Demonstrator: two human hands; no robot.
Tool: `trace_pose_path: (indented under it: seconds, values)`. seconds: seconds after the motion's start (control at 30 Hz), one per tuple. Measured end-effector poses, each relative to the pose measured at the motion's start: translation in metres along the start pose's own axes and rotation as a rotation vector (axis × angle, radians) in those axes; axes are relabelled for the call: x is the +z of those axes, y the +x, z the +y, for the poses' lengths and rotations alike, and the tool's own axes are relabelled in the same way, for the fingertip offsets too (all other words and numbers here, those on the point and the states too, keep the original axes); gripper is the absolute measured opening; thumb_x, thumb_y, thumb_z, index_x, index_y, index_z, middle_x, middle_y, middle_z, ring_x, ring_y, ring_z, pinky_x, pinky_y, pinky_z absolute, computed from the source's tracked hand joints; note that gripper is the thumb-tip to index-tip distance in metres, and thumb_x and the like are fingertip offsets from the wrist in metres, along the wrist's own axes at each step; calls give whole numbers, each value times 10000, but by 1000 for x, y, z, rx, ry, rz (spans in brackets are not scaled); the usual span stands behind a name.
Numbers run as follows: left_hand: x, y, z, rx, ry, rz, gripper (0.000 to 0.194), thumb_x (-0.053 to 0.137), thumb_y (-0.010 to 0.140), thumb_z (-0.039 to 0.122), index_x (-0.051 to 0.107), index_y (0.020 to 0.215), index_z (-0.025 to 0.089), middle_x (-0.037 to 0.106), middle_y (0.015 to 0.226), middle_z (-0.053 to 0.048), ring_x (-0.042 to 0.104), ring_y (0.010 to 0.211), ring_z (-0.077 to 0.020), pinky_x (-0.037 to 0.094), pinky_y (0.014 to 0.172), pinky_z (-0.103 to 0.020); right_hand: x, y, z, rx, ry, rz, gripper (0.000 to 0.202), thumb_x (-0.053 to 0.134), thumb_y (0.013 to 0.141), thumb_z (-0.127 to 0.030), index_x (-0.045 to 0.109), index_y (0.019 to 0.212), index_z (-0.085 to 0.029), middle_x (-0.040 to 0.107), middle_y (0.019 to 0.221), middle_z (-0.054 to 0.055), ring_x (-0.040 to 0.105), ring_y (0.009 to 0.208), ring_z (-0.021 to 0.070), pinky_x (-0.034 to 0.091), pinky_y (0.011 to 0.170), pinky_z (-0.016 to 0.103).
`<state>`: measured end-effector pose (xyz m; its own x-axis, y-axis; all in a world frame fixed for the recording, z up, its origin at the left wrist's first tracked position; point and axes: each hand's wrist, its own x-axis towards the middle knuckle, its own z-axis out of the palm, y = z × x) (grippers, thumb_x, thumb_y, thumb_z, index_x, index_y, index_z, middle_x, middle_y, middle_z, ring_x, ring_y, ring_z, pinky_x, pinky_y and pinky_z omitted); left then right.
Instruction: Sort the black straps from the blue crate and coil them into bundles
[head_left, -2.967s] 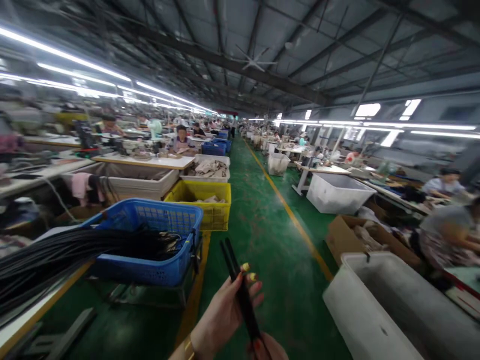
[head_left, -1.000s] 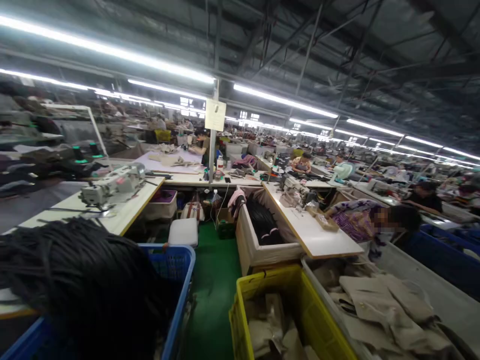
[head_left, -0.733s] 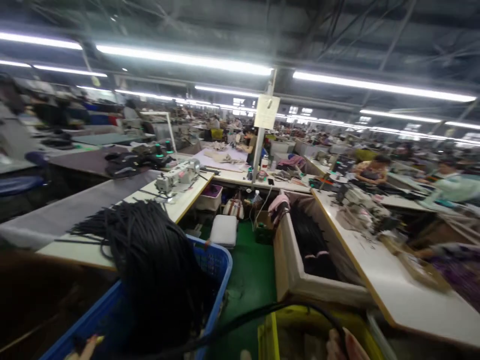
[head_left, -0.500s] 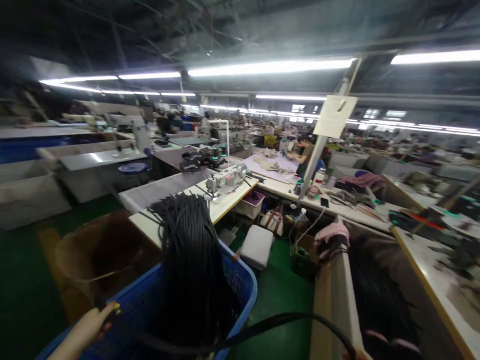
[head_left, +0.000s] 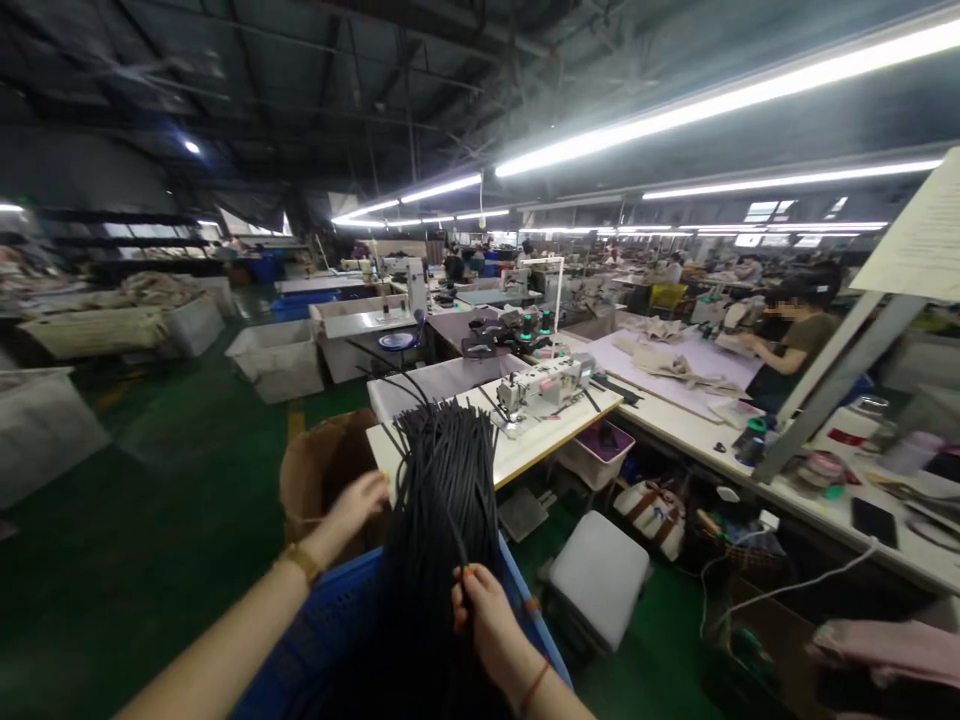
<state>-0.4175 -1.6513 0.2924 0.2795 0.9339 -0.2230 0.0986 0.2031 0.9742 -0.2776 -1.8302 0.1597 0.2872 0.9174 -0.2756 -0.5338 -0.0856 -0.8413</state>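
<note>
Fingers (head_left: 469, 590) of our right hand (head_left: 484, 625) pinch a thin black cord out of the thick bundle of black cords (head_left: 442, 500), which drapes from the white table (head_left: 525, 450) down into the blue basket (head_left: 315, 650). Our left hand (head_left: 352, 505) rests against the bundle's left side, fingers loosely spread. Just behind on that table stands a sewing machine (head_left: 544, 385); a white stool (head_left: 596, 580) sits nearby.
</note>
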Motion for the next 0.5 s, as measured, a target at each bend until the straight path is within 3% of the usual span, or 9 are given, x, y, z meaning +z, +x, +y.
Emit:
trace_pose_path:
  seconds: [0.07,0.13,0.2,0.23,0.37,0.43,0.5]
  values:
    - [33,-6,-66,-223,50,-67,387,728,615,400,603,788,78,683,803,-178,661,739,-301,476,707,-425,-2,35,39,65,93,85,427,609,668,-542,478,833,-171,481,548,-63,380,404,53,289,394,177]
    - [62,-4,-121,-352,23,-121,413,685,621,516,603,784,146,680,792,-179,665,773,-314,480,713,-425,-5,62,71,173,92,155,411,616,634,-538,451,762,-184,468,494,-67,369,365,58,283,379,182]
    - [87,7,-160,-390,-134,-183,414,642,629,578,596,786,198,667,780,-142,655,779,-285,482,688,-387,-7,79,93,270,53,186,370,589,637,-518,423,722,-199,455,455,-69,367,331,69,270,370,190]
    - [97,15,-174,-323,-121,-132,385,624,644,574,587,771,213,648,752,-109,644,722,-252,480,658,-362,-9,84,99,297,29,178,341,572,645,-498,416,718,-204,456,451,-67,378,326,76,268,373,195]
    - [130,45,-202,-244,25,-42,313,631,631,517,573,726,224,529,612,-11,523,503,-173,431,535,-330,-32,80,97,301,-168,108,200,588,606,-330,471,705,-201,494,509,-43,493,454,116,344,465,234]
    - [146,53,-204,-208,132,-33,275,629,626,476,592,716,219,531,589,-13,542,540,-207,436,562,-353,-60,69,82,265,-333,101,160,618,560,-247,533,684,-194,541,577,-21,551,584,145,401,567,263]
    - [163,57,-199,-165,236,-16,213,615,635,419,614,706,219,597,653,-41,603,705,-263,456,674,-368,-103,56,60,245,-446,76,146,638,558,-216,581,691,-203,582,643,-7,585,680,173,430,645,284]
